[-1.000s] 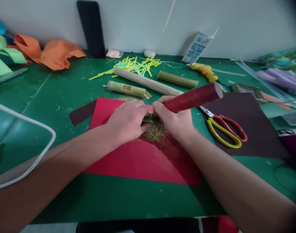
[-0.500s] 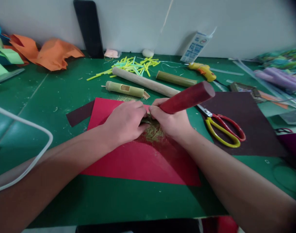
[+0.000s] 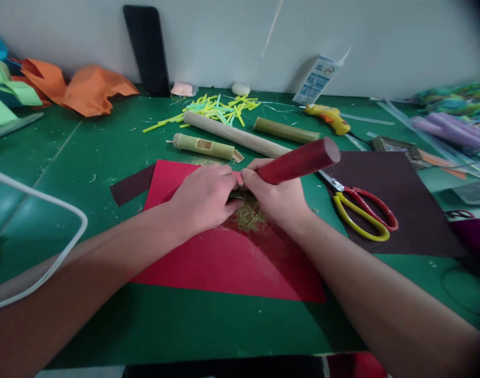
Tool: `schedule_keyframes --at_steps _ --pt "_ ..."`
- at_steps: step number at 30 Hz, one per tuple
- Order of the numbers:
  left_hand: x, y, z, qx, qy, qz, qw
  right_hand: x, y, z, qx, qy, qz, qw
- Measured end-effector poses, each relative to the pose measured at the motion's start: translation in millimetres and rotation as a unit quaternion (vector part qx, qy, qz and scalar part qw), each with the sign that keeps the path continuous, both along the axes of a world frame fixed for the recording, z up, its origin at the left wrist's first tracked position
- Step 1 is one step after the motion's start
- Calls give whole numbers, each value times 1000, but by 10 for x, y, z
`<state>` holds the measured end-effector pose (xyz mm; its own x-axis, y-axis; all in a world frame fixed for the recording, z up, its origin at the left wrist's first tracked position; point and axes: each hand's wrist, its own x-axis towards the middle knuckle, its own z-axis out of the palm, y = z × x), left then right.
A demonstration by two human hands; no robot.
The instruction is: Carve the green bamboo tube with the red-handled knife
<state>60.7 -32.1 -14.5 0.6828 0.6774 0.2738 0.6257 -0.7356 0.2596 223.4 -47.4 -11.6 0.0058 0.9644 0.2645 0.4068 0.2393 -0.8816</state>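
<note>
With the right hand (image 3: 279,202) closed around the red handle (image 3: 299,160) and the left hand (image 3: 206,194) pinching a mostly hidden piece (image 3: 236,194) toward the far edge of the red sheet (image 3: 220,257), the step appears to be scraping, and the next move calls for short, controlled strokes.

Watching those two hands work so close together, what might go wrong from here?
If the right hand slips on the red handle, the nearby left hand might get hurt. The loose shavings could scatter if the red paper shifts. The scissors lie near the right forearm, which might knock them.
</note>
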Motion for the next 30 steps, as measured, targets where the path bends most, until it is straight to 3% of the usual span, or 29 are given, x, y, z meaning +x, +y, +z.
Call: schedule_keyframes --at_steps 6,12,19,30 --pt "7 -11 28 -21 9 -10 1000 9 -27 44 -52 19 18 998" --pt "15 -15 25 -13 14 -4 1000 9 -5 2 -24 44 -21 999" --pt "-2 -12 8 5 5 -11 1000 -19 14 -16 -14 21 -11 1000" --pt "10 -16 19 -27 15 1 1000 16 -20 40 -64 37 2 997"
